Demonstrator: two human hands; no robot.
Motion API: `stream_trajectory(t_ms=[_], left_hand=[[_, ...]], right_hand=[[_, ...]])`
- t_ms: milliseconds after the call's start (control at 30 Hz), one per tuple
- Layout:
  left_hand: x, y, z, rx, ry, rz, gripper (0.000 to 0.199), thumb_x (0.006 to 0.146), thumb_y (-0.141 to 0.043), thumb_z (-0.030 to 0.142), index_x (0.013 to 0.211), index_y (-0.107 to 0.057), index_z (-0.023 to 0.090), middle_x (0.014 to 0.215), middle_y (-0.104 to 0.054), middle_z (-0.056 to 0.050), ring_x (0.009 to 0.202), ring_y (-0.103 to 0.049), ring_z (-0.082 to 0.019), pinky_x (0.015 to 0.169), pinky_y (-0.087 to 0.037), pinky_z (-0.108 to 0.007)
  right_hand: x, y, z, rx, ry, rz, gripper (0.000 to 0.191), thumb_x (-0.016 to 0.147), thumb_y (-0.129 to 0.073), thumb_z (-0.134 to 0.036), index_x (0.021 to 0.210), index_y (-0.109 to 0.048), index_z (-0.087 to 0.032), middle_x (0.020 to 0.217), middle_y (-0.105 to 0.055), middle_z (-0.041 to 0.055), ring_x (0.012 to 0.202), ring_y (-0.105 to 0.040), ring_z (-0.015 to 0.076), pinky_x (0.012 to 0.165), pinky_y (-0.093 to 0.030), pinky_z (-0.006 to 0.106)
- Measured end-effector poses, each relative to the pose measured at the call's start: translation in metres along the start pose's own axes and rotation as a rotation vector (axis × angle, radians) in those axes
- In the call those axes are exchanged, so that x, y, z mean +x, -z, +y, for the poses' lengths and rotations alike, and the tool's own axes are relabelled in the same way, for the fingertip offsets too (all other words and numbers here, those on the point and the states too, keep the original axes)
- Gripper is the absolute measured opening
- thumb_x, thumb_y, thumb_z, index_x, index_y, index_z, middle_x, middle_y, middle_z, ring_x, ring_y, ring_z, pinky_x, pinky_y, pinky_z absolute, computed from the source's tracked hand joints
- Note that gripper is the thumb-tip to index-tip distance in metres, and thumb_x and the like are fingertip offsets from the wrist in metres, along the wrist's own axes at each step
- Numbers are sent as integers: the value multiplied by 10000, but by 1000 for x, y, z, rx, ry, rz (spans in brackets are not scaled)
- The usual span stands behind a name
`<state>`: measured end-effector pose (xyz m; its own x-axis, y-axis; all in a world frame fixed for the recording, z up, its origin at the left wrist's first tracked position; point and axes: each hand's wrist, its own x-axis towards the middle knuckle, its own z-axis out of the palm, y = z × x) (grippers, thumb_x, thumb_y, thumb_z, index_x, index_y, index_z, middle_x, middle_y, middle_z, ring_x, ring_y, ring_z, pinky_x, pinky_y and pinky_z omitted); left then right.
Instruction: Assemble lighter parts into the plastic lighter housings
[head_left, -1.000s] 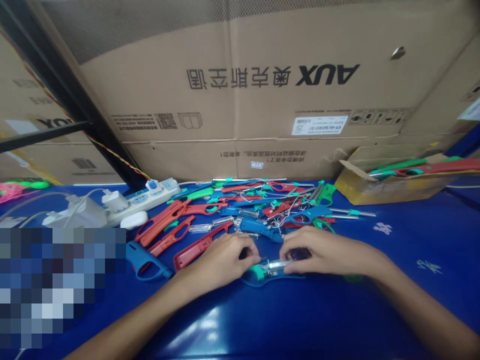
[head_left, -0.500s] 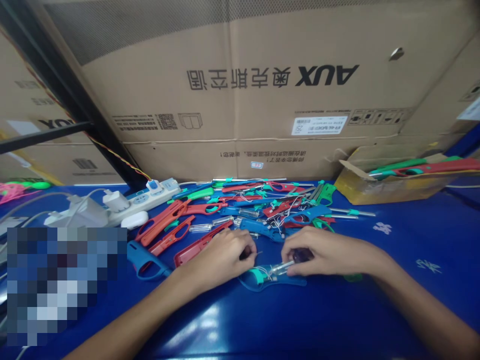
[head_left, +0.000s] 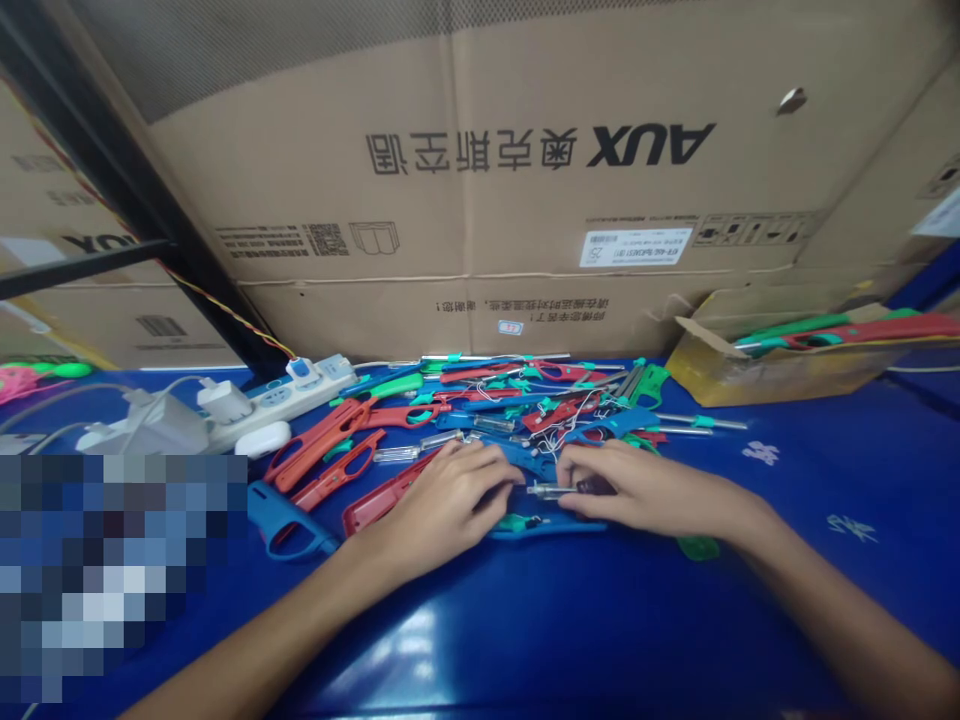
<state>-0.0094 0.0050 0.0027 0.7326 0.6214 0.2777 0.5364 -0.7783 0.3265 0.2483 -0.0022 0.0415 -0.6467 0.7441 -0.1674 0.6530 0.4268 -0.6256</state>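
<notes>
My right hand (head_left: 622, 485) is closed round a small clear part (head_left: 551, 491) that points left, with a dark piece within the fingers. Facing it, my left hand (head_left: 465, 495) has its fingers bent together near the tip of the clear part; whether they pinch anything is hidden. Below both hands lies a blue lighter shell (head_left: 555, 528) with a teal piece in it. A red shell (head_left: 375, 500) rests beside my left hand, and a blue handle (head_left: 289, 520) is farther left.
Behind the hands is a pile of red, blue and green lighter parts (head_left: 510, 385) with metal tubes and white wires. A power strip (head_left: 300, 398) with plugs stands left. An open carton (head_left: 787, 375) holds more at the right, before a large cardboard wall (head_left: 480, 220).
My right hand has lifted the clear part off the blue shell, up and slightly left. My left hand has moved up a little, its fingers now nearer that part.
</notes>
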Motion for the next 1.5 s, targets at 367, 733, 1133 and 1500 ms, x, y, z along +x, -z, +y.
stream_trajectory(t_ms=[367, 733, 1133, 1500], left_hand=[[0, 1, 2, -25, 0, 16, 173, 1038, -480, 276, 1027, -637, 204, 965, -652, -6, 923, -594, -176, 942, -375, -389], [1, -1, -1, -21, -29, 39, 157, 1028, -519, 285, 1002, -655, 210, 968, -686, -1, 912, -609, -181, 915, -368, -375], [1, 0, 0, -22, -17, 40, 170, 1031, -511, 292, 993, -654, 209, 954, -686, -1, 908, -605, -178, 889, -367, -358], [1, 1, 2, -18, -20, 46, 167, 1028, -504, 281, 970, -638, 199, 932, -681, -7, 887, -607, -179, 909, -373, -370]], right_hand=[[3, -1, 1, 3, 14, 19, 190, 968, -517, -412, 988, -555, -226, 817, -609, -12, 713, -534, 133, 630, -378, 266], [3, 0, -1, -6, 6, 16, 201, 965, -518, -418, 985, -564, -223, 797, -616, -6, 696, -536, 140, 622, -373, 273], [3, -1, 1, -15, 9, 21, 202, 956, -524, -413, 979, -575, -219, 807, -612, -4, 686, -523, 133, 602, -353, 269], [1, -1, 1, -20, 18, 15, 206, 969, -509, -423, 981, -573, -227, 819, -600, -2, 689, -500, 138, 612, -353, 277]])
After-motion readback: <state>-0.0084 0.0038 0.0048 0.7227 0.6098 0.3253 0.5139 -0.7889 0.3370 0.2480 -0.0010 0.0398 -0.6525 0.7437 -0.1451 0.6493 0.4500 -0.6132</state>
